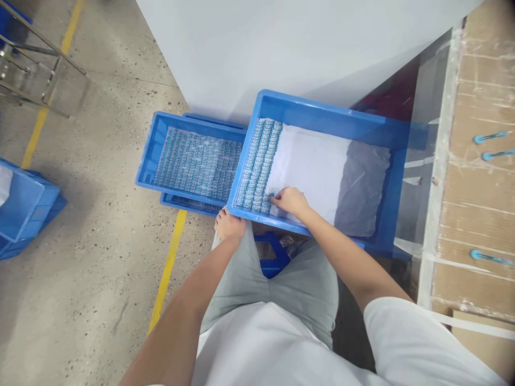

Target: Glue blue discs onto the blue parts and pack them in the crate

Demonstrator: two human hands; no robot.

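Observation:
My right hand (290, 201) is inside the large blue bin (322, 110), thumb and fingers pinched on a small light-blue piece (271, 196) at the row edge. Its exact kind is too small to make out. Several close-packed rows of such pieces (257, 161) fill the bin's left end, on a white sheet (314, 161) that covers the floor of the bin. Outside the bin's near left corner, my left hand (230, 224) lies by my knee with its fingers curled. Whether anything is in them is hidden.
To the left, lower down, a stacked blue bin (147, 155) holds many rows of similar pieces (197, 161). Strapped cardboard (475, 209) with blue pieces stands at right. More blue bins (24, 209) and a metal frame (52, 80) are at far left. A white panel (281, 48) rises behind.

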